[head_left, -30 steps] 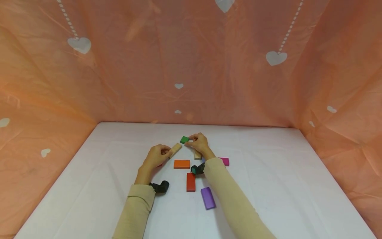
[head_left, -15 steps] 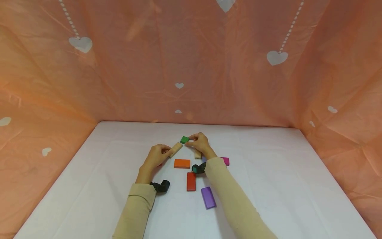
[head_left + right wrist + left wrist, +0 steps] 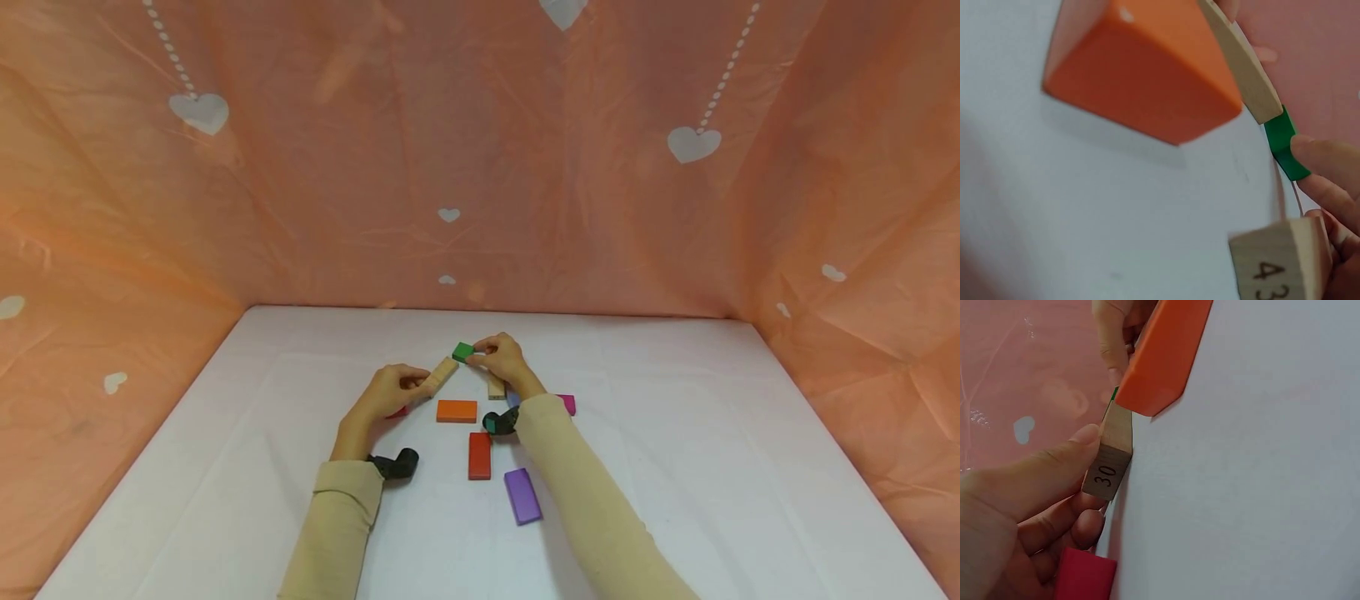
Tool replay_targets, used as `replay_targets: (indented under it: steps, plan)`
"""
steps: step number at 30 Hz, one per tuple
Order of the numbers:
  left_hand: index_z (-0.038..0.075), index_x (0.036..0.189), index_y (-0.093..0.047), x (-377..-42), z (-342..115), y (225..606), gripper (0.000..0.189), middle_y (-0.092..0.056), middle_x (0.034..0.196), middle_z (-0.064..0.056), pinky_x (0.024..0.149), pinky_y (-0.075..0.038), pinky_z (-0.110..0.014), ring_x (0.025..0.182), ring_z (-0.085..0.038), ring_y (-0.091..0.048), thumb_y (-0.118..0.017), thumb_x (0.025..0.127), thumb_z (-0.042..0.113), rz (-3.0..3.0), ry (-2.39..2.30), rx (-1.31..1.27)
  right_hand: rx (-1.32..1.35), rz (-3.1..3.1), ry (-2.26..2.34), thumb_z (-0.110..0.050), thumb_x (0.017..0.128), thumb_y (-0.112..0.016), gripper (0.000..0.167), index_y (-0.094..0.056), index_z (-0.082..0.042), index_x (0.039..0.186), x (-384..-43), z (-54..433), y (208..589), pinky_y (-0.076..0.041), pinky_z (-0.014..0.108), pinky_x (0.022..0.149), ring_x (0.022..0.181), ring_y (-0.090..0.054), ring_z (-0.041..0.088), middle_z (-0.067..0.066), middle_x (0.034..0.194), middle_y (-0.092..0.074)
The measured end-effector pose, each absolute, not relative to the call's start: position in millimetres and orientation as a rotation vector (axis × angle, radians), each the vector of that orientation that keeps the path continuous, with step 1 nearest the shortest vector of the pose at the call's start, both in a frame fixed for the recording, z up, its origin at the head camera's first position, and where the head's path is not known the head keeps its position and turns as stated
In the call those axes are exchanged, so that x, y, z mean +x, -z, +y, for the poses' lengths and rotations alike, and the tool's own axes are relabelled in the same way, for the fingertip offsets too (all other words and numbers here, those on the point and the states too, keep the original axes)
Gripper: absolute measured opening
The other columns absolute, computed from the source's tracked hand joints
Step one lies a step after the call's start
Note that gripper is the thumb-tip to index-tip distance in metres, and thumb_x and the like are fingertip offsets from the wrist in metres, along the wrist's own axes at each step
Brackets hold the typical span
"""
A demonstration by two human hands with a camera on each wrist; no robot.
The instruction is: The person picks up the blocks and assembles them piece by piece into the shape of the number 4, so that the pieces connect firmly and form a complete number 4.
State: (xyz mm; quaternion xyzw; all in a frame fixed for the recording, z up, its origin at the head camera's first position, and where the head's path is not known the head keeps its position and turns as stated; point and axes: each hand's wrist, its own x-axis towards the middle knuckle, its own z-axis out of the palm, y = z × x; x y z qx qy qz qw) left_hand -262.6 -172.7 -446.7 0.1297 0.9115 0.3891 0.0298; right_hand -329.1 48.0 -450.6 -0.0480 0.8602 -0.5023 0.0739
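My left hand (image 3: 390,392) pinches a plain wooden block (image 3: 443,374) between thumb and fingers. In the left wrist view its end, marked 30 (image 3: 1105,476), faces the camera. Across from it my right hand (image 3: 502,360) holds a small green block (image 3: 462,352) by thumb and fingertip, right at the wooden block's far end. A second wooden block (image 3: 496,387), marked 43 in the right wrist view, lies under the right hand, partly hidden. Close by the left fingers is a crimson block (image 3: 1085,575), mostly covered by the hand in the head view.
An orange block (image 3: 457,412) lies between the hands, with a red block (image 3: 480,456) and a purple block (image 3: 522,497) nearer me. A magenta block (image 3: 566,405) and a bluish block (image 3: 513,397) show beside the right wrist. Orange cloth (image 3: 480,167) walls the white table (image 3: 675,467).
My left wrist has shifted slightly left, and more of the crimson block shows beneath that hand. The right hand, green block and wooden blocks stay nearly where they were.
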Motion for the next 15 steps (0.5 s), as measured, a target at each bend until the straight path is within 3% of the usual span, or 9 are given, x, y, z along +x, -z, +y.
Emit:
replay_targets:
  steps: [8,15]
  plan:
    - [-0.003,0.109,-0.07,-262.5,-166.4,444.9,0.033,-0.07,0.091,-0.014,0.07,-0.045,-0.021,0.079,-0.012,-0.057,-0.073,0.084,0.019,2.818,-1.2,0.367,-0.169,2.605,1.483,-0.014,0.082,-0.075,0.032,-0.071,0.001,0.11,-328.8,47.4,450.9,-0.033,0.021,0.07,0.081,-0.041,0.014,0.002,0.084,-0.045]
    - [-0.001,0.109,-0.07,-260.8,-158.6,442.4,0.034,-0.068,0.088,-0.012,0.069,-0.043,-0.023,0.075,-0.012,-0.053,-0.074,0.084,0.021,2.784,-1.235,0.273,-0.196,2.636,1.425,-0.017,0.084,-0.074,0.032,-0.071,-0.001,0.111,-328.8,47.5,450.4,-0.033,0.021,0.07,0.08,-0.041,0.015,0.004,0.086,-0.048]
